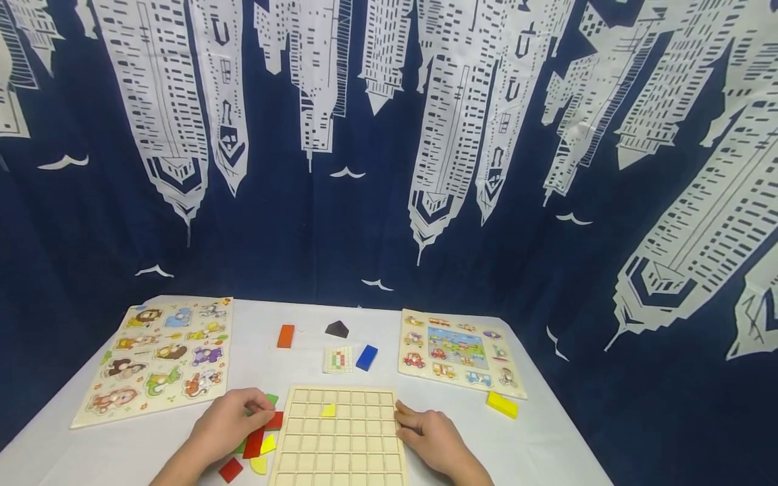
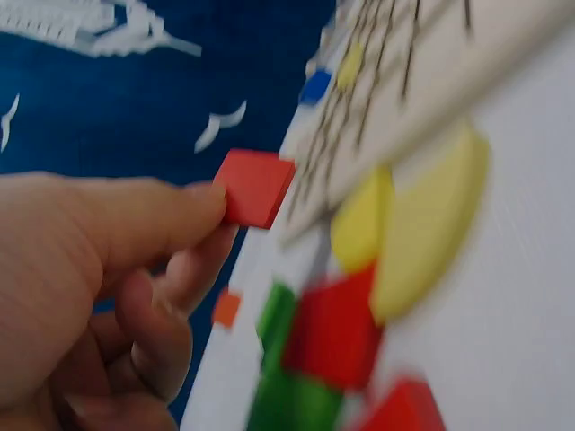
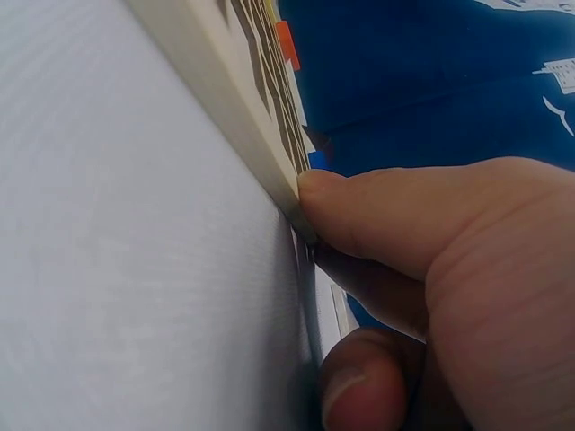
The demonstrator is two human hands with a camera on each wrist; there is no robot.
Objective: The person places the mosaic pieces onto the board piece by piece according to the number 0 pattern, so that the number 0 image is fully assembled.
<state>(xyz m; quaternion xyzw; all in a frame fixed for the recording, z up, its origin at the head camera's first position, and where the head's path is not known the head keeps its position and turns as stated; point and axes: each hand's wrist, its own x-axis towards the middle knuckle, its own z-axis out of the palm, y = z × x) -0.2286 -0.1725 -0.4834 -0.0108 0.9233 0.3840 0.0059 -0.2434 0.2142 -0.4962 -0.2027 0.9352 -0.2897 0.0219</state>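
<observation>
My left hand [image 1: 234, 422] pinches a small red square tile [image 2: 256, 189] between thumb and forefinger, above loose pieces left of the board. The other fingers of that hand curl inward. A pale wooden grid board [image 1: 342, 443] lies flat, with one yellow quarter-round tile [image 1: 329, 410] in an upper cell. My right hand [image 1: 434, 435] holds the board's right edge, thumb and forefinger against it. Beside the board's left side lie red [image 1: 231, 470], green [image 1: 272, 399] and yellow tiles [image 1: 258, 465], some partly hidden under the left hand.
Behind the board are a pattern card [image 1: 338, 360], a blue block [image 1: 367, 358], an orange block [image 1: 286, 336] and a dark piece [image 1: 337, 329]. An animal puzzle [image 1: 161, 358] lies left, a vehicle puzzle [image 1: 458, 352] right, near a yellow block [image 1: 502, 405].
</observation>
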